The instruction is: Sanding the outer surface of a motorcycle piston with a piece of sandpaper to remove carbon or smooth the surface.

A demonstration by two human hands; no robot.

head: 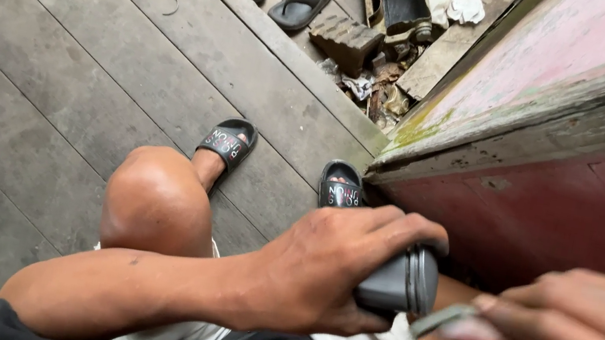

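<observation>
A: What did the left hand (322,274) hold?

B: It held a grey cylinder (402,279). The fingers (390,228) were wrapped over its top, and the palm was closed around its near side. The cylinder lay on its side above the person's lap, with the ribbed round end turned to the right.

A: And the right hand (576,331)?

B: It was very near the camera and blurred. Its fingers were pinched together on a thin flat strip (440,320), grey-green in colour. The tip of the strip was just beside the round end of the cylinder. I could not tell if it touched.

A: Where did the person sit?

B: On a floor (51,73) of old grey planks. The left knee (156,199) was bent up, and both feet wore black slides (228,142) with printed straps.

A: What was around?

B: On the right stood a worn wall (564,155), pink above and dark red below. Farther off, a pair of black sandals (301,1) lay on the planks. Near them was a heap of rubbish (385,54) with a block, crumpled paper and a dark box.
</observation>
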